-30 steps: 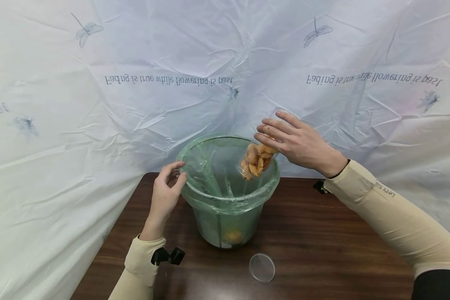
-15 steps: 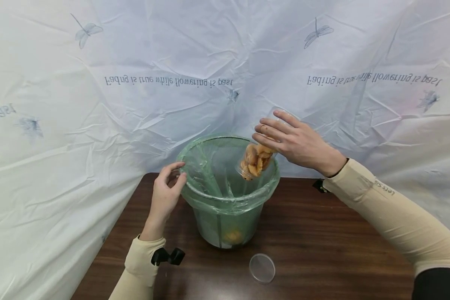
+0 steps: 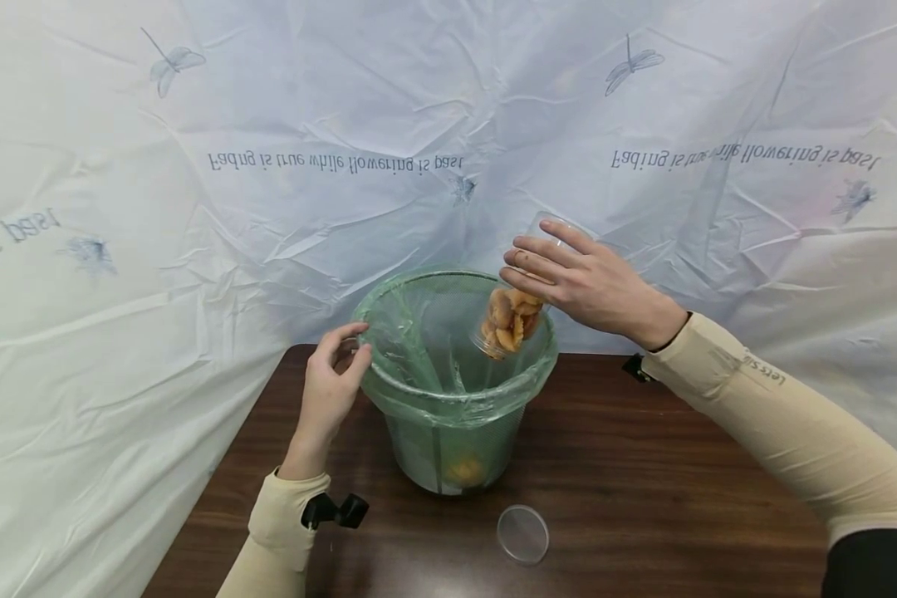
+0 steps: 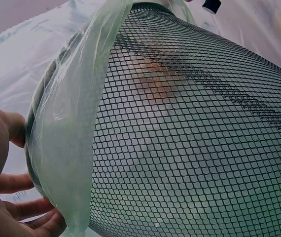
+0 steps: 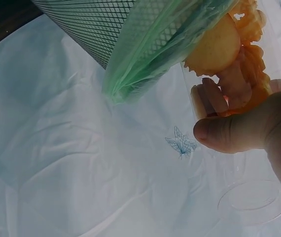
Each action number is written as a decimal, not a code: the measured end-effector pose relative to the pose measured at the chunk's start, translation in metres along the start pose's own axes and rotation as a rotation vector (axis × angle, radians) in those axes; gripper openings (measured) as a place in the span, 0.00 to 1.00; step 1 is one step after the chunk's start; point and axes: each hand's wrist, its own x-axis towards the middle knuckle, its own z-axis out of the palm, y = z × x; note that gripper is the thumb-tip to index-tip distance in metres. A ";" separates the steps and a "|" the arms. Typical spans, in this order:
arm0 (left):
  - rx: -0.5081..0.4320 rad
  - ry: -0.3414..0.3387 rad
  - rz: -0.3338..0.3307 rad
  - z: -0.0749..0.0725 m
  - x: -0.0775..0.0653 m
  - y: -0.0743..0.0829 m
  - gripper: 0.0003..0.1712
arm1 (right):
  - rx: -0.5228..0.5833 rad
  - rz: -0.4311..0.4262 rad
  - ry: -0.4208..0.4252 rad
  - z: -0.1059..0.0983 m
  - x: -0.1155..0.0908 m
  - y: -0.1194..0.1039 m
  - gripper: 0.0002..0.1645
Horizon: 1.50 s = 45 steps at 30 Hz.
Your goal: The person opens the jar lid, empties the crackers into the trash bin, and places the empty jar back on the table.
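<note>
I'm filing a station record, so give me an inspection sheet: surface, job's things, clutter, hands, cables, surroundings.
Surface: dark wood-grain table, light reflecting off its near part.
Job's things: clear jar, tilted, lower end at the opening of a mesh bin with green liner; orange-brown snacks inside the jar; blurred orange shape low in the bin.
Clutter: clear round lid on the table, in front of the bin.
Hands: right hand grips the jar; left hand holds the bin's rim.
Cables: nothing seen.
Surroundings: white sheet with printed lettering and dragonflies.
</note>
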 end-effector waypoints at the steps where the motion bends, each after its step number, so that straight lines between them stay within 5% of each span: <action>1: 0.000 0.000 0.001 0.000 0.000 0.000 0.20 | -0.009 -0.004 -0.004 0.000 0.000 0.000 0.34; 24: 0.013 0.021 0.015 0.001 -0.004 0.006 0.19 | -0.071 -0.067 0.046 0.000 0.009 0.004 0.29; 45: 0.024 0.019 0.005 0.002 -0.008 0.007 0.19 | -0.079 -0.090 -0.012 -0.005 0.012 0.003 0.38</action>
